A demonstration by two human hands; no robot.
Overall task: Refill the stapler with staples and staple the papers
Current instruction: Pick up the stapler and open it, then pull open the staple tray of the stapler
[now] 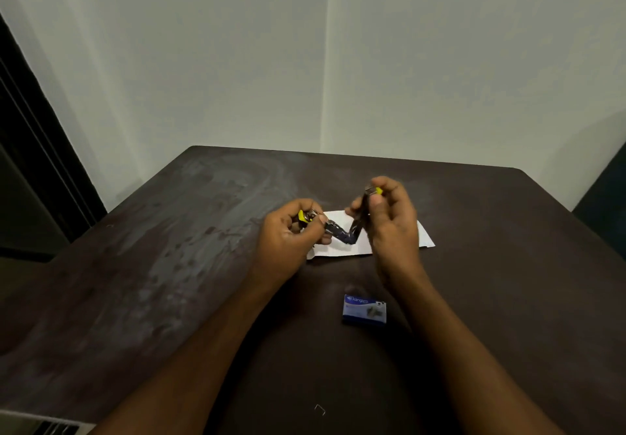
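Both hands were up over the middle of the table, each pinching one end of the stapler (342,231), which was swung wide open into a V. The left hand (288,231) was curled closed around the lower half, fingers wrapped over the yellow tip so you couldn't really see much of that end, just a bit of metal poking out. The right hand (389,221) had the other half pinched between thumb and fingertips near its yellow end, holding it up almost vertical. The hinge sat lowest, between the two hands, right above the papers (425,236).

The papers lay flat on the table (169,265) toward the far edge, mostly hidden behind the hands and stapler, so only the left and right ends showed. Couldn't tell how many sheets.

Closer to the near edge, well apart from the hands, sat a small blue staple box (364,309); the print on it was too blurry to read properly. Even nearer the front edge lay one loose staple (320,409), tiny and faint. Whether any staples sat in the stapler's channel was impossible to make out.
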